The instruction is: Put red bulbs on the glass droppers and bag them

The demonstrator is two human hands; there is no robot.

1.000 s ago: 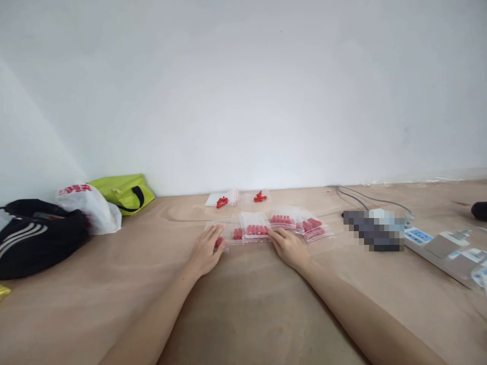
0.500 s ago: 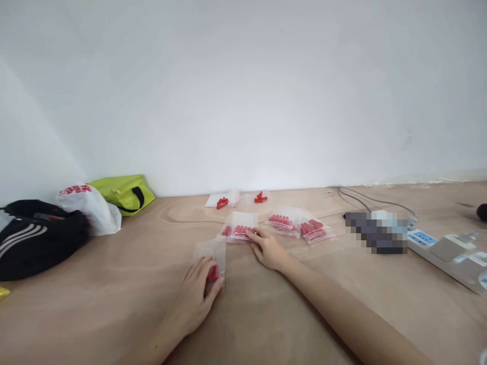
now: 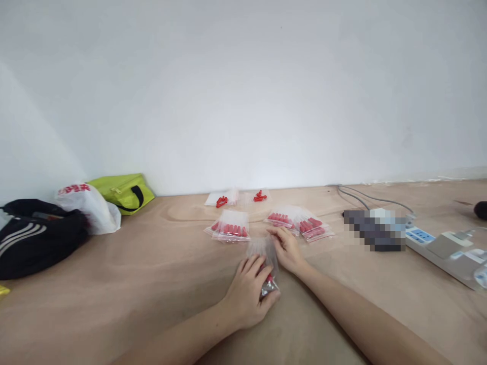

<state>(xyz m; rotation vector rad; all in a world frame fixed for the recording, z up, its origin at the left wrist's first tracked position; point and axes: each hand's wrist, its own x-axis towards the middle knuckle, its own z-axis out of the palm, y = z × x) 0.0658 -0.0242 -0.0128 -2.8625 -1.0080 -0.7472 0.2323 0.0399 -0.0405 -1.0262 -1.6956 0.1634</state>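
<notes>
My left hand (image 3: 249,289) lies over a clear zip-lock bag (image 3: 272,256) with small red plastic pieces in it. Its fingers bend across the bag's left side, and the thumb is at the lower right corner. By the upper right edge of that bag is my right hand (image 3: 289,249), fingers slightly curved and thumb apart; I see nothing held in it. Left of the hands, filled bags lie in an overlapping pile (image 3: 231,228) with red pieces in a row. Another group of filled bags (image 3: 312,228) lies beyond my right hand.
Loose red pieces (image 3: 221,202) and more red pieces (image 3: 260,195) lie on bags by the wall. At the left are a black bag (image 3: 41,248), a white plastic bag (image 3: 91,210) and a lime-green pouch (image 3: 122,191). A power strip (image 3: 445,258) with plugs and cables stands right.
My left hand has moved right, carrying the bag with it. My right hand has left the pile and shifted right. The pile now lies a little farther left.
</notes>
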